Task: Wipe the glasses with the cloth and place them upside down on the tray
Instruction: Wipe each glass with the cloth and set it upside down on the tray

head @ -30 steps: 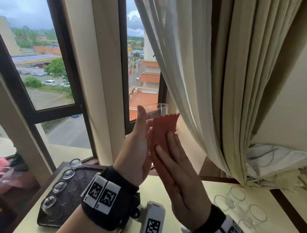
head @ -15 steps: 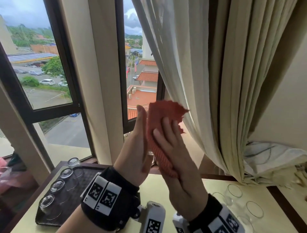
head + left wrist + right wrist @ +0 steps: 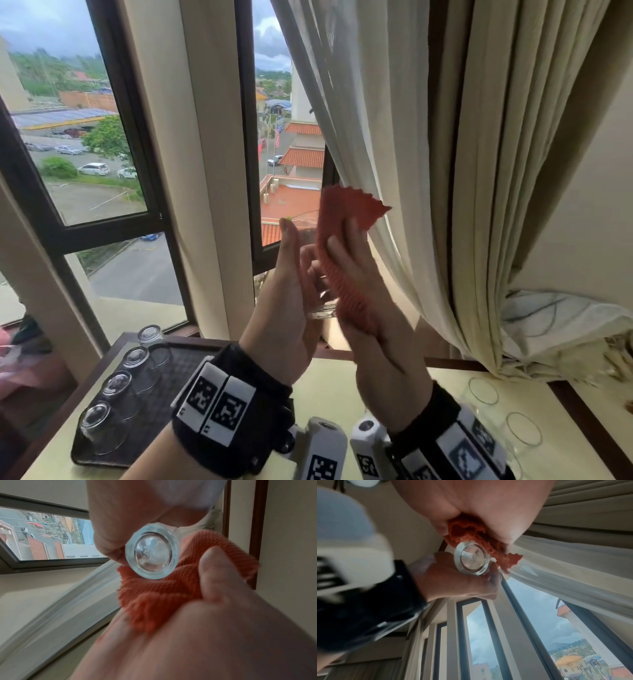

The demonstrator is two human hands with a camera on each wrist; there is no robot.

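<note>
1. No readable text, brand, number or sign shows in any view.
2. The wrist bands [image 3: 219, 407] carry only black-and-white square code markers, without letters that can be read.

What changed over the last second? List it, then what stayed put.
The right hand slid the cloth up the glass, covering the rim that was bare a second ago. The left hand kept its grip on the glass. Four glasses stayed upside down on the tray.
</note>
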